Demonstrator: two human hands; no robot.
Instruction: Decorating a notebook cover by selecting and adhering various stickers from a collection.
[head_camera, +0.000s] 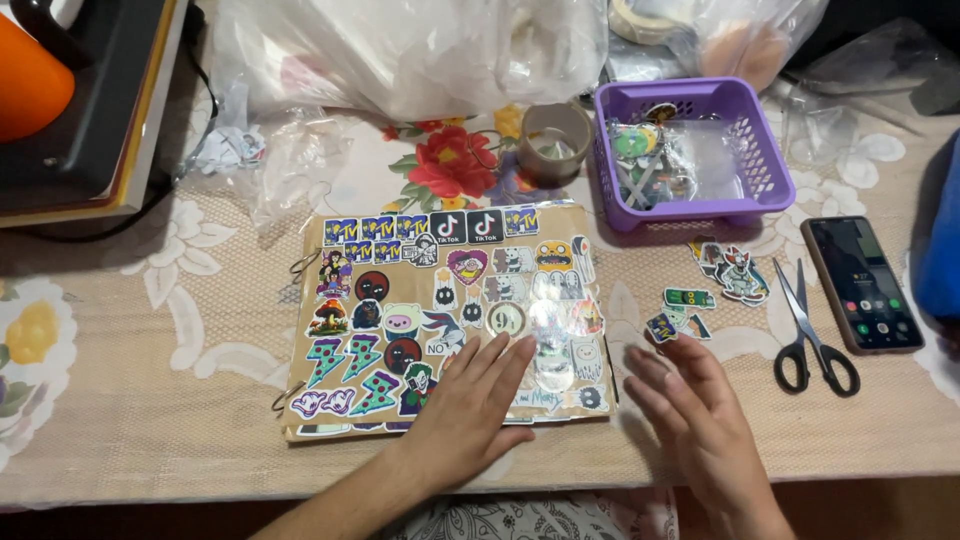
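So my left hand (470, 400) lies flat, fingers spread, on the sticker-covered board (450, 320) near the table's front edge; right hand (690, 410) hovers open, holding nothing. Risk: sliding palms could peel or crease stickers.

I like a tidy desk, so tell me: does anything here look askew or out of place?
A few loose stickers lie scattered on the tablecloth, apart from the sticker-covered board under the left hand. Crumpled clear plastic bags crowd the back edge. Nothing looks spilled or broken.

A table (120, 440) under a beige lace cloth (200, 250) with floral print
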